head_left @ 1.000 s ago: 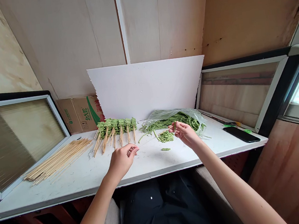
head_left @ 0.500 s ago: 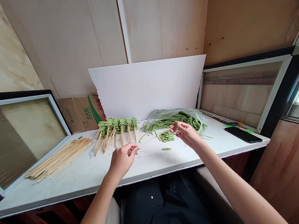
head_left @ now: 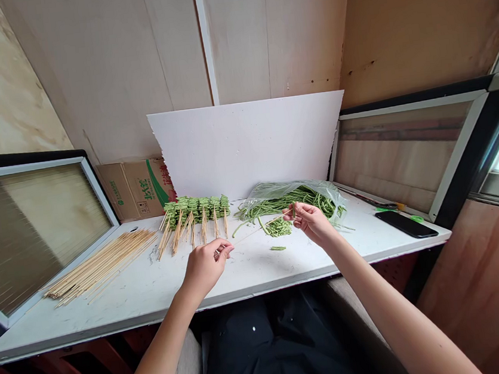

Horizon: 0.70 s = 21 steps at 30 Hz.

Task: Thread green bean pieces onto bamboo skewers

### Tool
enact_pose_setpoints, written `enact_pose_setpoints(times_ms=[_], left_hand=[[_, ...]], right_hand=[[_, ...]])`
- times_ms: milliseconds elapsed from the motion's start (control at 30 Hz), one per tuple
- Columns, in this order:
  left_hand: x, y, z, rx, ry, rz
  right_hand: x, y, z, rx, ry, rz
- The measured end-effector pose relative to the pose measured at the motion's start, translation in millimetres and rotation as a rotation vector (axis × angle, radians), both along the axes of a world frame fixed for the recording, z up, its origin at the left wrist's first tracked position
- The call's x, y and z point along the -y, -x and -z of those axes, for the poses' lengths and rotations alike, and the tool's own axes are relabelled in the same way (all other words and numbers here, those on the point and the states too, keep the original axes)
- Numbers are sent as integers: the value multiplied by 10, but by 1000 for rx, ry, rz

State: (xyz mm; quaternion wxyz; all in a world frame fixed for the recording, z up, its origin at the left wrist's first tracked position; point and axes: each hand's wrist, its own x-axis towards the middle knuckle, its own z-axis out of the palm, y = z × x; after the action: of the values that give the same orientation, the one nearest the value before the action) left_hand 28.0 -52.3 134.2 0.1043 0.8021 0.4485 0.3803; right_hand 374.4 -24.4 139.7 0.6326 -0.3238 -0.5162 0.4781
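My left hand (head_left: 208,266) pinches the near end of a thin wooden skewer (head_left: 254,231), which slants up to the right. At its far end my right hand (head_left: 308,221) is closed on a short green bean piece (head_left: 293,211) at the skewer tip. Just behind and between the hands lies a small pile of cut bean pieces (head_left: 278,227), with a few loose pieces (head_left: 278,248) in front. A clear plastic bag of long green beans (head_left: 298,196) sits behind my right hand. Stacked skewers of beans (head_left: 198,208) stand left of the bag, their sticks pointing toward me.
A heap of bare skewers (head_left: 103,265) lies on the white table (head_left: 154,297) at the left. A black phone (head_left: 406,224) rests at the right. Behind are a cardboard box (head_left: 137,189) and a white board (head_left: 249,145). Framed panels flank both sides.
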Motion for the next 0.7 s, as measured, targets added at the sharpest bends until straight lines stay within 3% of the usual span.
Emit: enact_pose_setpoints(times_ms=[700], left_hand=[[3, -7, 2, 3, 13, 0]], right_hand=[[46, 40, -51, -28, 5, -11]])
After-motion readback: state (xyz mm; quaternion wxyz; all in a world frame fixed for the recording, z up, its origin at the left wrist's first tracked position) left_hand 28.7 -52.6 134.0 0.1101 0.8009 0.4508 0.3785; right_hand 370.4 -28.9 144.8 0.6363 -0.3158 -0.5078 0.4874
